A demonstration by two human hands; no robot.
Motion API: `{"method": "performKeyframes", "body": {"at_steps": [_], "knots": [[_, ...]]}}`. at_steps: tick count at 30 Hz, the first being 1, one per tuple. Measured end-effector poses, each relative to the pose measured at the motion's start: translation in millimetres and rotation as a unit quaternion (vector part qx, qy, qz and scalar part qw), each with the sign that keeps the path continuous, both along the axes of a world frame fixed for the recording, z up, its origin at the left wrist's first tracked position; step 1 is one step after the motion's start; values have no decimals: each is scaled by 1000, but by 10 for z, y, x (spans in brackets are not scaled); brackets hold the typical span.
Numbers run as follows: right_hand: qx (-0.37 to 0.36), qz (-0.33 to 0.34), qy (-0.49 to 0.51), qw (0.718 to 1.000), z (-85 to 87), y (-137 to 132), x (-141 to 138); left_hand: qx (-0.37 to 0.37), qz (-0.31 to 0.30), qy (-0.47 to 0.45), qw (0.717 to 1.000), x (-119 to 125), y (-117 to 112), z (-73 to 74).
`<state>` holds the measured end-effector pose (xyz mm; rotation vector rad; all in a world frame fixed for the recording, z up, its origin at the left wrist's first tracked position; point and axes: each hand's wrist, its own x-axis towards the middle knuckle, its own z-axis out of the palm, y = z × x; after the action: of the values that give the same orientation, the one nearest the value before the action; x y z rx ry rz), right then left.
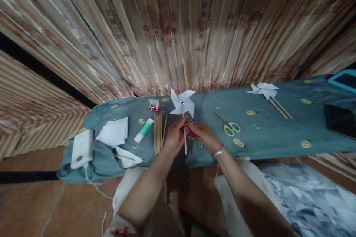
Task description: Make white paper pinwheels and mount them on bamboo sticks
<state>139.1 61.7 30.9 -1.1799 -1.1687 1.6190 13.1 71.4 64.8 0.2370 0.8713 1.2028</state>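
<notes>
While the left hand [175,132] is gripping a wooden stick [185,145] near the centre of the head view, a white paper pinwheel [181,106] is sitting at the stick's top end, just above the fingers. The right hand [202,135] is hovering close by on the right, its fingers partly curled; whether they are touching the stick is not showing clearly. Blades are already folded in and a metal pin [182,103] is showing at the hub, so this piece is looking nearly finished. Toward the upper right, two overlapping pinwheels [264,90] are lying on the worktop [267,142], seemingly complete with sticks. Green-handled scissors [228,127] are resting between. Unassembled materials are lying left of centre: bare sticks [158,131], a red box [154,106] of pins, a glue stick [144,130], and, farther left, paper sheets [113,132] plus a folded paper piece [128,160].
</notes>
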Motion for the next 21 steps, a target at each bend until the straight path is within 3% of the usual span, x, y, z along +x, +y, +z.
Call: {"method": "performKeyframes", "body": {"at_steps": [5, 8, 15, 21], "knots": [[6, 112, -46, 993, -18, -32, -85, -3, 18, 12, 1000, -35, 77, -61], [13, 142, -45, 989, -47, -20, -97, -1, 14, 37, 999, -53, 87, -104], [29, 141, -48, 988, -82, 42, -35, 30, -12, 81, 996, -73, 8, -248], [28, 126, -67, 989, -36, 45, 30, 26, -38, 99, 994, -60, -72, -269]]}}
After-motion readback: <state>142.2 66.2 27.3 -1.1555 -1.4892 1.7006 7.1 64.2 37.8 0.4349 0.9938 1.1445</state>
